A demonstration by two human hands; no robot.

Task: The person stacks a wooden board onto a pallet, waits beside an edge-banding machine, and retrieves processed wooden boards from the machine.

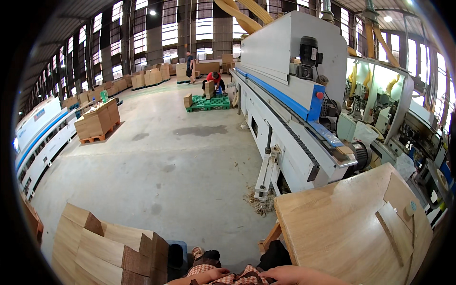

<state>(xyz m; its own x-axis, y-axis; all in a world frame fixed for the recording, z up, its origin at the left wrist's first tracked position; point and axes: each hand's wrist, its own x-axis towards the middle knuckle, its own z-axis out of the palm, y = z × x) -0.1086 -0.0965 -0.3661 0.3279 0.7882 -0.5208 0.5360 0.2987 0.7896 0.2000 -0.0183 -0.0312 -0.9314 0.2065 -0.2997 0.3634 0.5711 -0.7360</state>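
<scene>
At the lower edge, both of my hands rest on my brown-and-white checked clothing. My left hand (217, 274) comes in from the left, its fingers lying loosely over the cloth with nothing in them. From the right, my right hand (279, 274) lies flat on the same checked cloth (248, 274), fingers stretched and holding nothing. To the left stand stacked wood-grain boards (102, 248). Close to my right arm is a wood-grain tabletop (327, 218) bearing thin strips (389, 237) and a small pale round object (411, 207).
A long white-and-blue machine (285, 118) stretches away on the right, with debris (261, 204) at its foot. Another machine (40, 130) stands left, near boards on a pallet (97, 123). Far off, one person (213, 83) bends at a green pallet (207, 103); another person (190, 66) stands behind.
</scene>
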